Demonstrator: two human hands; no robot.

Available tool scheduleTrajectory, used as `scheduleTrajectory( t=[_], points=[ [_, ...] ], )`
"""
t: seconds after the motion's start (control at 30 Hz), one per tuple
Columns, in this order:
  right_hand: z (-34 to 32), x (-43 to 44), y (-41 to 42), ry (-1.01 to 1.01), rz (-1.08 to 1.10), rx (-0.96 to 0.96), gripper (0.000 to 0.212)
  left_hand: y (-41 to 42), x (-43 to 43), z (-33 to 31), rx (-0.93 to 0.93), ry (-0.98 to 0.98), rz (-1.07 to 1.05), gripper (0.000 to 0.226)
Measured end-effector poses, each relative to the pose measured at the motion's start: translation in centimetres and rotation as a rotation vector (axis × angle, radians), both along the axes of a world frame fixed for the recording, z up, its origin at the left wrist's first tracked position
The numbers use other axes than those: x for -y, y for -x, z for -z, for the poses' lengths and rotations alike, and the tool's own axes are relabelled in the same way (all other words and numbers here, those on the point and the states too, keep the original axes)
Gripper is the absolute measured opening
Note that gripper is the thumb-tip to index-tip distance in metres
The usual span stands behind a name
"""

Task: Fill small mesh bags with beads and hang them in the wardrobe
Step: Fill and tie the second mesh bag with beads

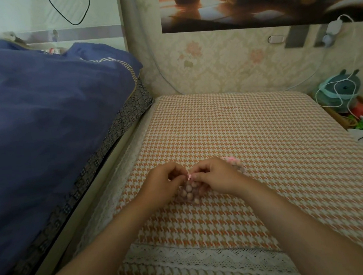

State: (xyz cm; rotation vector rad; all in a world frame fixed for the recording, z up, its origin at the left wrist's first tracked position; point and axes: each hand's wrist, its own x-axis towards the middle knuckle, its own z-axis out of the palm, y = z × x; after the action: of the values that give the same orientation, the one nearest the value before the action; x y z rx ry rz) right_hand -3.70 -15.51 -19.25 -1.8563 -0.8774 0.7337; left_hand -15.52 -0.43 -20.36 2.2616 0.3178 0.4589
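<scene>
On the far left of my feed a blue duvet point(45, 114) lies heaped on a bed, and its patterned edge hangs down beside the table point(250, 128). The table wears an orange-and-white houndstooth cloth, with a strip of white lace trim point(206, 256) across the near end.

My left hand point(162, 186) sits low on the cloth with the fingers curled in. Its grip is closed on the neck of the mesh bag point(188, 193), thumb and fingertips meeting at the bag's top. The bag rests on the table between my two hands. It is filled with round, pale pinkish beads point(189, 188) that show through the net.

Just above the beads is a pink drawstring point(189, 176), and my right hand point(215, 178) pinches it between thumb and forefinger. So that grip is closed too, on the string. The two hands almost touch over the bag's mouth.

Just behind my right hand a second pink bag point(234, 160) lies on the cloth, mostly hidden by the knuckles. I cannot tell what is in it.

Further right, past the table edge, a teal plush toy point(342, 85) sits against the floral wallpaper, with a white cable point(336, 92) looped over it.
</scene>
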Motion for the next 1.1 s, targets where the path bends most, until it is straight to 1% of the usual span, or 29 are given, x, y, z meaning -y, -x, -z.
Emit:
scheduleTrajectory(
  t=[0.1, 0.13, 0.2, 0.3, 0.33, 0.43, 0.5, 0.57, 0.63, 0.73, 0.83, 0.97, 1.1],
  points=[
    [-0.2, 0.3, -0.1, 0.007, -0.011, -0.044, 0.014, 0.3, 0.6, -0.4, -0.015, 0.055, -0.012, 0.007],
    [-0.4, 0.5, 0.0, 0.016, -0.015, -0.038, 0.013, 0.4, 0.8, -0.4, -0.016, 0.053, -0.025, 0.011],
    [-0.6, 0.5, 0.1, 0.020, -0.013, -0.031, 0.014, 0.3, 1.0, -0.4, -0.030, 0.006, -0.056, 0.013],
    [-0.6, 0.4, 0.1, 0.023, 0.014, -0.022, 0.013, 0.0, 1.0, -0.5, -0.055, -0.070, -0.083, 0.004],
    [-0.6, 0.4, 0.1, 0.027, 0.024, -0.009, 0.013, 0.0, 1.0, -0.6, -0.061, -0.076, -0.081, 0.002],
    [-0.8, 0.6, 0.3, 0.035, 0.056, 0.042, 0.012, 0.2, 1.0, -0.6, -0.073, -0.060, -0.091, 0.008],
    [-1.0, 0.8, 0.2, 0.098, 0.082, 0.161, 0.014, 0.2, 0.9, -0.5, -0.083, -0.043, -0.119, 0.012],
    [-1.1, 1.1, 0.0, 0.200, 0.096, 0.319, 0.018, 0.1, 0.6, -0.2, -0.096, 0.021, -0.159, 0.014],
    [-1.2, 1.5, -0.3, 0.256, 0.100, 0.357, 0.020, 0.1, 0.4, 0.0, -0.120, 0.122, -0.187, 0.017],
    [-1.1, 1.7, -0.2, 0.294, 0.078, 0.327, 0.020, 0.0, 0.4, 0.3, -0.143, 0.236, -0.204, 0.017],
    [-1.0, 1.8, 0.2, 0.313, 0.058, 0.300, 0.023, -0.2, 0.7, 0.4, -0.149, 0.287, -0.224, 0.014],
    [-0.9, 1.6, 0.3, 0.317, 0.052, 0.272, 0.030, -0.3, 0.9, 0.3, -0.157, 0.361, -0.260, 0.016],
    [-0.8, 1.7, 0.2, 0.336, 0.029, 0.222, 0.021, -0.3, 1.1, 0.5, -0.184, 0.446, -0.282, 0.021]
  ],
)
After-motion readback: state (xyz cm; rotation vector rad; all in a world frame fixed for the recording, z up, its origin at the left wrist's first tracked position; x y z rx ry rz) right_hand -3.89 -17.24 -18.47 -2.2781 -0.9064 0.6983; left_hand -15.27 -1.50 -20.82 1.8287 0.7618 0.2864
